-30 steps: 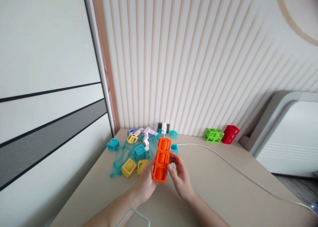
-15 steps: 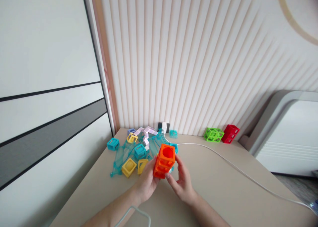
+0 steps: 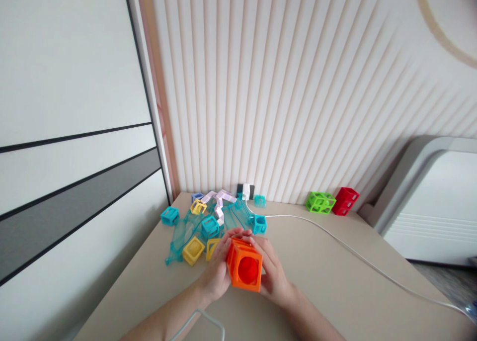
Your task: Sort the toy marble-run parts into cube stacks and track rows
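An orange openwork block [image 3: 236, 262], longer than it is wide, is held between my two hands, its square end with a round hole turned toward me. My left hand [image 3: 216, 275] is closed round its left side. From the right, my right hand [image 3: 274, 274] grips it, with fingers over the far end. Just left of my hands lie a yellow block [image 3: 193, 251] and a yellow frame piece [image 3: 211, 248], the latter partly hidden by my left hand. Beyond the hands sits a teal cube [image 3: 260, 224] with a round opening.
Clear teal panels [image 3: 182, 235], teal cubes [image 3: 210, 227] and lilac pieces [image 3: 219, 202] lie on the table's left. Against the ribbed wall stand a green block [image 3: 320, 202] and a red block [image 3: 346, 201]. A white cable [image 3: 328, 230] runs from a charger [image 3: 246, 191] across the right side.
The orange block has tipped toward me, so its holed end now faces me lower down. My right hand has moved in from its lower corner to wrap its far right side.
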`<state>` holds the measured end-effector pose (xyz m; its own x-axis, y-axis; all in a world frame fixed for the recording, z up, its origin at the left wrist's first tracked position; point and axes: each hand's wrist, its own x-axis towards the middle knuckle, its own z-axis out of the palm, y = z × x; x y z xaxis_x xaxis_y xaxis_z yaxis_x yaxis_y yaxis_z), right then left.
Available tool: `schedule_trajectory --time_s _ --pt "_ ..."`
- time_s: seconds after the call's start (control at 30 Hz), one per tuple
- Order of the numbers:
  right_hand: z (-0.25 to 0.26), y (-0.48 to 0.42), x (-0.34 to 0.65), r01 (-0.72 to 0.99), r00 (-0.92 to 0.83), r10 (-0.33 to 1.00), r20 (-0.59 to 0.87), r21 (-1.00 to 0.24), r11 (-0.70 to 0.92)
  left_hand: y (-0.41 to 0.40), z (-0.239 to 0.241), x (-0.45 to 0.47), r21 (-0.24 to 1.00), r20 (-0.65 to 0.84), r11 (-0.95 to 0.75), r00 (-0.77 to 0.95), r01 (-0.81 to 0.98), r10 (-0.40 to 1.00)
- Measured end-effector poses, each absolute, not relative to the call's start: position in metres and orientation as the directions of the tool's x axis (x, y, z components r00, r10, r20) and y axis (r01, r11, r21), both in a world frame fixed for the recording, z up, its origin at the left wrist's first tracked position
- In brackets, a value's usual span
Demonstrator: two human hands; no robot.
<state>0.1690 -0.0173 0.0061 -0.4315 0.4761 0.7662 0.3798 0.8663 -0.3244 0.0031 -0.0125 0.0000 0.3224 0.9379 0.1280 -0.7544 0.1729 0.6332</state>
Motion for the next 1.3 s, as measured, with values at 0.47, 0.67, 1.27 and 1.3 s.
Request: schedule_trajectory --time_s 0.47,0.67,1.27,1.3 --pt "0.010 -0.017 0.168 0.461 -0.410 0.411 0.814 -0.204 0.864 -0.013 -0.001 0.003 0.686 0.159 0.138 0.332 -0.714 0.930" --pt "-0.006 -0.011 0.176 0.478 -0.284 0.554 0.783 -0.386 0.789 -0.015 -0.008 0.005 0.701 0.194 0.155 0.396 -0.696 0.897" --pt "-0.005 -0.007 0.179 0.468 -0.180 0.604 0.776 -0.473 0.747 -0.015 0.002 -0.002 0.920 0.357 -0.318 0.160 -0.227 0.920" --pt "-0.006 -0.007 0.179 0.474 -0.191 0.608 0.771 -0.469 0.745 -0.015 0.003 -0.002 0.921 0.357 -0.321 0.145 -0.221 0.923"
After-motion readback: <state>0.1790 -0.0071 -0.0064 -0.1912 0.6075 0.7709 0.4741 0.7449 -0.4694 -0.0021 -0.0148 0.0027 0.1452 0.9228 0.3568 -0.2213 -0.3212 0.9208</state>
